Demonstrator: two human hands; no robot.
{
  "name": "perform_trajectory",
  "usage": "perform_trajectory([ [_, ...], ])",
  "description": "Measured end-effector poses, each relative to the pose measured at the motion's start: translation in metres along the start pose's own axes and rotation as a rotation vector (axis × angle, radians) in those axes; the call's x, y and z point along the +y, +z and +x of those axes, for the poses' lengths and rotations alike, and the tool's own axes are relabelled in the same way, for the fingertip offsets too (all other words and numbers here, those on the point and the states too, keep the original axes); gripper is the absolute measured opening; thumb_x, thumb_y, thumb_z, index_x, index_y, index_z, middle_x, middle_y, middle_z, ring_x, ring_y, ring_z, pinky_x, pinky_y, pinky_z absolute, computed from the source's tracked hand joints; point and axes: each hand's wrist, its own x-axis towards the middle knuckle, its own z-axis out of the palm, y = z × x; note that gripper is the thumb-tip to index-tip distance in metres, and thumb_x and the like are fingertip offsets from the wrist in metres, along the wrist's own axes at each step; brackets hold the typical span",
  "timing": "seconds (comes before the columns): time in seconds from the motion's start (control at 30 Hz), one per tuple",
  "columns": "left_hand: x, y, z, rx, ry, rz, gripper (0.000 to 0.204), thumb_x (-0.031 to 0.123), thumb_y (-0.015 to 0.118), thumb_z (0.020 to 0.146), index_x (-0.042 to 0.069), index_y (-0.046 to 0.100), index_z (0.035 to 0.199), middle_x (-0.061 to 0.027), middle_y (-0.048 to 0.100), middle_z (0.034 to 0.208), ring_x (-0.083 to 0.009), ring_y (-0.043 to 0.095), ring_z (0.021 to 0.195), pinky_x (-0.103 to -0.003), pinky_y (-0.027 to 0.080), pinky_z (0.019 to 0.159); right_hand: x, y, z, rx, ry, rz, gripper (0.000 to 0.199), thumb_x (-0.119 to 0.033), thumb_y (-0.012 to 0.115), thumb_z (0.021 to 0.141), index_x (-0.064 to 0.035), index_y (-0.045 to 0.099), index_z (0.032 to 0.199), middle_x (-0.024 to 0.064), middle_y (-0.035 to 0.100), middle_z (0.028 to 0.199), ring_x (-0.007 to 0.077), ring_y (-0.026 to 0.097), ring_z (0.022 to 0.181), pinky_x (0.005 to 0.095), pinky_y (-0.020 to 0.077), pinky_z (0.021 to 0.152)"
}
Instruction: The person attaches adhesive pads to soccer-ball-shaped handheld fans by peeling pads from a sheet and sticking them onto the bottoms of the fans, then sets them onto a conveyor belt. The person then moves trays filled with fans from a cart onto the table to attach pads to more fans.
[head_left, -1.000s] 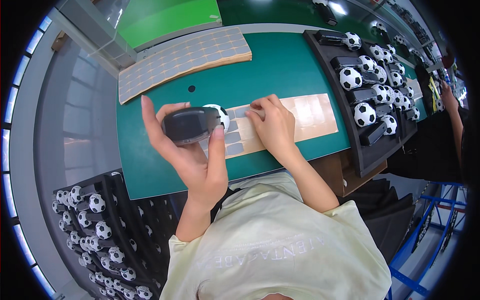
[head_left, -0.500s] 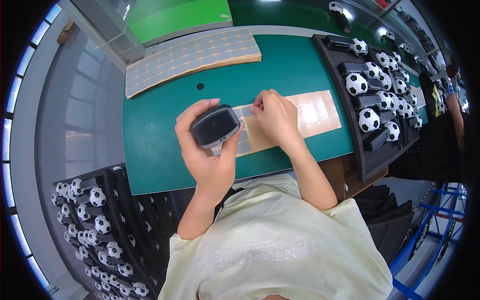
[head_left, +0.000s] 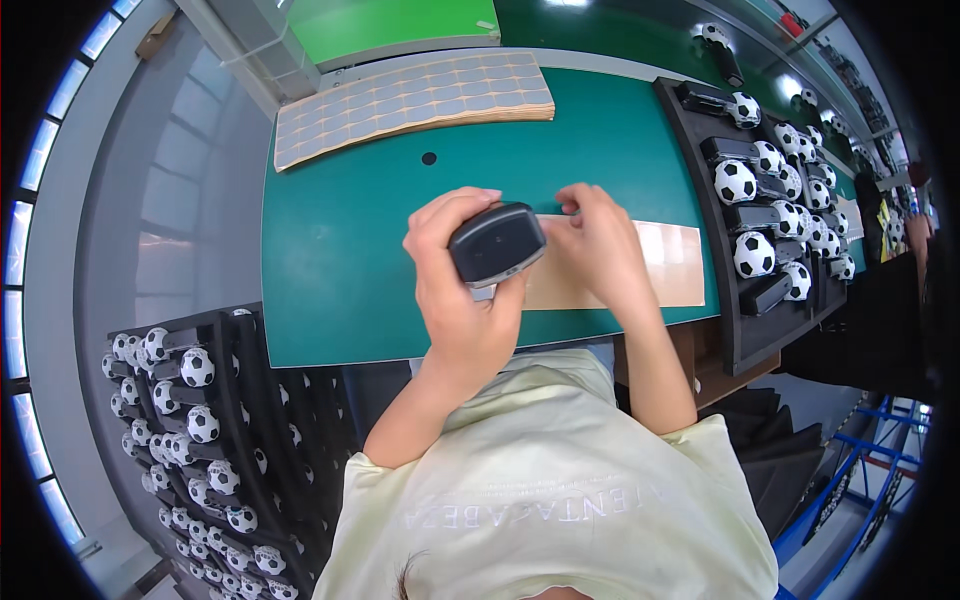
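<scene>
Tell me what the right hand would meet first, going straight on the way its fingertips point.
Pointing leftward, the right hand would probably meet the black device in the left hand first; depth is unclear, so it might pass beneath it.

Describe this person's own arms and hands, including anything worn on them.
The left hand and right hand are both bare, with no gloves and no watch or bracelet visible. Short, pale yellow sleeves leave the forearms uncovered.
</scene>
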Motion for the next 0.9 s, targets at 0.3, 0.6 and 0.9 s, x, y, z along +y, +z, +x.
perform_trajectory([
  [0.3,-0.004,0.001,0.007,0.177,-0.05,-0.212,0.055,-0.006,0.072,0.068,0.002,0.041,0.113,-0.0145,0.049,0.11,-0.0208,0.053,0.095,-0.029,0.046,0.08,0.002,0.012,0.0,0.023,0.042,-0.125,0.022,-0.008,0.069,0.07,0.0004,0.059,0.088,0.0124,0.058,0.082,0.0284,0.058,0.081,0.0376,0.0471,0.071],
  [0.6,-0.004,-0.004,0.005,0.093,-0.058,-0.125,0.057,-0.007,0.071,0.07,0.003,0.039,0.116,-0.0137,0.049,0.112,-0.0201,0.052,0.101,-0.031,0.046,0.084,0.006,0.009,0.025,-0.133,-0.013,-0.029,0.016,-0.004,0.067,0.07,0.0004,0.058,0.082,0.0124,0.058,0.08,0.0274,0.058,0.077,0.0365,0.0463,0.068],
  [0.9,-0.003,-0.007,0.004,0.027,-0.044,-0.029,0.056,-0.007,0.07,0.071,0.004,0.038,0.116,-0.0129,0.048,0.114,-0.0186,0.052,0.1,-0.03,0.045,0.086,0.012,0.025,0.004,0.124,-0.137,0.008,0.012,-0.002,0.062,0.075,0.0017,0.054,0.083,0.0129,0.058,0.082,0.027,0.057,0.075,0.0347,0.0463,0.069],
])
